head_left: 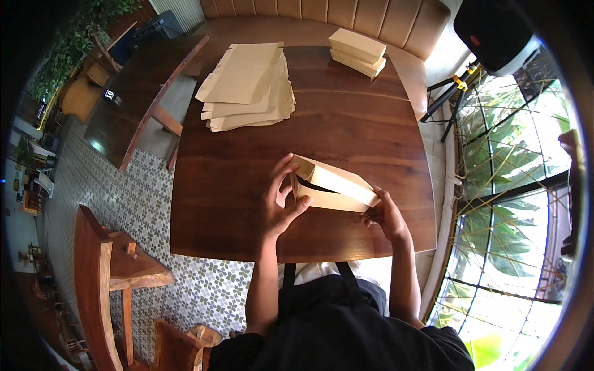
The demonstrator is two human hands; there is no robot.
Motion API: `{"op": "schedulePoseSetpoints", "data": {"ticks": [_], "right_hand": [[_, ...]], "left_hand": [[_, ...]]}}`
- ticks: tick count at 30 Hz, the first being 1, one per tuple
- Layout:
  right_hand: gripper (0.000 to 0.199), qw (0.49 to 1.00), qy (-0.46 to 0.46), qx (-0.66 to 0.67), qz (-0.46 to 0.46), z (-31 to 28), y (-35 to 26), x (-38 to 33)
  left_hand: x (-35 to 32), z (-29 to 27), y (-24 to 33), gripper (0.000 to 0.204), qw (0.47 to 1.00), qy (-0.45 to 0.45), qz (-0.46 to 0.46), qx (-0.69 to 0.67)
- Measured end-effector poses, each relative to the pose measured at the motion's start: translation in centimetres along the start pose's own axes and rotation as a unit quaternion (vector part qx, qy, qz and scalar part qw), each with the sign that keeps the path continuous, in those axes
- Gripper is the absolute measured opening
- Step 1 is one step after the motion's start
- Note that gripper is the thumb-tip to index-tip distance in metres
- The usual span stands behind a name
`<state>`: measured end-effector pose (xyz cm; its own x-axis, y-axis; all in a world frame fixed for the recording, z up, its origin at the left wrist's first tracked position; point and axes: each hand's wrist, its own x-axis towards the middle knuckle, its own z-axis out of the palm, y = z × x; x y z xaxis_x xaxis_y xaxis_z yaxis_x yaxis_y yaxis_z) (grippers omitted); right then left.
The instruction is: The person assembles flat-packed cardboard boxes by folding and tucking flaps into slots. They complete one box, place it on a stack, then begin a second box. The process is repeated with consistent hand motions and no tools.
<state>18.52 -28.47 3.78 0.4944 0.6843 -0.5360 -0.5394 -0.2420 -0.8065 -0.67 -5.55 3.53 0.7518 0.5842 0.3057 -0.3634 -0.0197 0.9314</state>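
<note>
Between my two hands, above the near half of the dark wooden table [346, 133], is a long brown cardboard box [337, 180], partly folded. A dark gap shows along its side, where one long panel stands apart from the rest. My left hand [283, 201] grips the box's left end, fingers behind it and thumb at the front. At the right end my right hand [387, 216] pinches the corner, with some fingers curled below. Farther off at the left lies a pile of flat cardboard blanks [244, 77]. Folded boxes [357, 46] are stacked at the far right of the tabletop.
A tan padded bench [297, 32] curves behind the table. To the left are another dark table [139, 93] and a wooden chair [96, 278] on patterned tiles. A black tripod [455, 93] stands near the window [507, 216] at the right.
</note>
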Motion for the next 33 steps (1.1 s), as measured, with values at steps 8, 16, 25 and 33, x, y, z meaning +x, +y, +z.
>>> {"op": "schedulePoseSetpoints", "data": {"ticks": [8, 16, 25, 33], "right_hand": [[0.044, 0.744, 0.184, -0.474, -0.433, 3.9, -5.4, -1.7], [0.037, 0.811, -0.037, -0.406, -0.42, 11.3, -8.2, -0.1], [0.034, 0.873, -0.014, -0.323, -0.364, 11.9, -7.6, 0.1], [0.035, 0.88, -0.031, -0.326, -0.345, 12.3, -8.0, -0.4]], "left_hand": [[-1.3, 0.6, 0.4, 0.076, 0.998, 0.067, -0.012, 0.009], [-1.2, 3.3, 0.2, 0.046, 0.984, 0.165, 0.057, -0.036], [-1.9, 5.1, -0.7, 0.026, 0.964, 0.238, 0.104, 0.057], [-1.0, 5.5, 0.1, 0.018, 0.913, 0.296, 0.14, 0.244]]}}
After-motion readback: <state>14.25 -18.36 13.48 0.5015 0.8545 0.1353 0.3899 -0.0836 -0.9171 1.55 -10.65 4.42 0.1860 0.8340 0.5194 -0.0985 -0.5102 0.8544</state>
